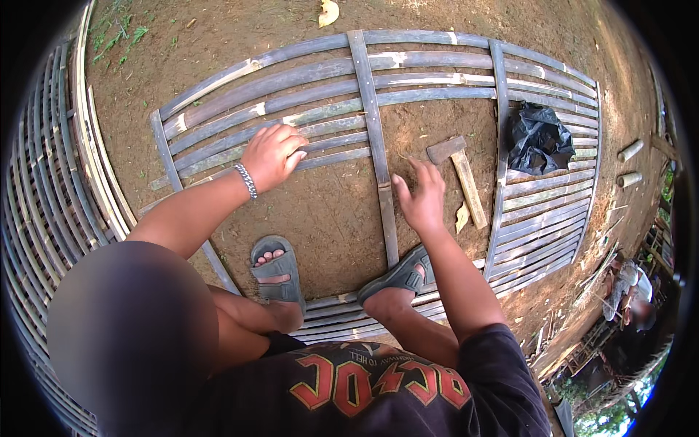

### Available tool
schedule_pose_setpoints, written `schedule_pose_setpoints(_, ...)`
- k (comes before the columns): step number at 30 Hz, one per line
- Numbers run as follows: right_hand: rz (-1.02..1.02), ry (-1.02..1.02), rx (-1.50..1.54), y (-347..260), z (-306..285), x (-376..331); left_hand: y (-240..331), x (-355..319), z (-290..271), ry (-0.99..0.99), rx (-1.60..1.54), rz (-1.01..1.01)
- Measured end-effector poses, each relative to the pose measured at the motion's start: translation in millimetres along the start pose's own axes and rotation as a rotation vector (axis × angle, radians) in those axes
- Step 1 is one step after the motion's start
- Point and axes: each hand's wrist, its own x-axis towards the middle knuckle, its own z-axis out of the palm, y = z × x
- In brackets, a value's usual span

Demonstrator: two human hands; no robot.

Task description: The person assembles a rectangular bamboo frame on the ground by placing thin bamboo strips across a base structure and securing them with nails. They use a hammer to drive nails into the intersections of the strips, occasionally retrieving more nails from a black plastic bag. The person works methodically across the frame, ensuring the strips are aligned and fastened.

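Observation:
My left hand [272,157], wearing a chain bracelet [246,180], is closed over a bamboo slat [335,142] of a frame lying on the ground. Its fingers are bent together, with the thumb beside them; the slat's part beneath the palm is hidden. Over the gap right of the middle crossbar [370,102], my right hand [422,195] hovers with thumb and fingers apart, holding nothing. Just beyond it lies a hatchet [468,182] with a wooden handle and a dull metal head, not touched by the hand.
A crumpled black plastic bag [540,138] rests on the frame's right section. Another slatted bamboo panel [44,182] runs along the left. My sandalled feet [277,273] are inside the frame outline. Two short bamboo pieces [630,151] lie at right; a person [632,291] is farther off.

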Motion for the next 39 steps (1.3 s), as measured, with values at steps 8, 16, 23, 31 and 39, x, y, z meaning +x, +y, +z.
schedule_pose_setpoints(8, 0.202, 0.080, 0.225, -16.8, 43.4, 27.6, -4.6, -9.6, 20.3, -0.032, 0.119, -0.009)
schedule_pose_setpoints(16, 0.358, 0.001, 0.311, -24.4, 42.2, 17.7, 6.8, -26.7, 17.6, -0.034, 0.168, 0.046)
schedule_pose_setpoints(23, 0.372, 0.087, 0.222, -27.1, 51.3, 18.9, 16.8, -27.3, 26.4, -0.055, 0.193, -0.001)
schedule_pose_setpoints(31, 0.490, 0.025, 0.249, -39.3, 41.1, 19.2, 23.0, -25.8, 34.7, 0.004, 0.172, -0.011)
schedule_pose_setpoints(39, 0.527, 0.018, 0.307, -40.8, 38.1, 15.4, 27.1, -24.6, 35.1, 0.041, 0.165, 0.011)
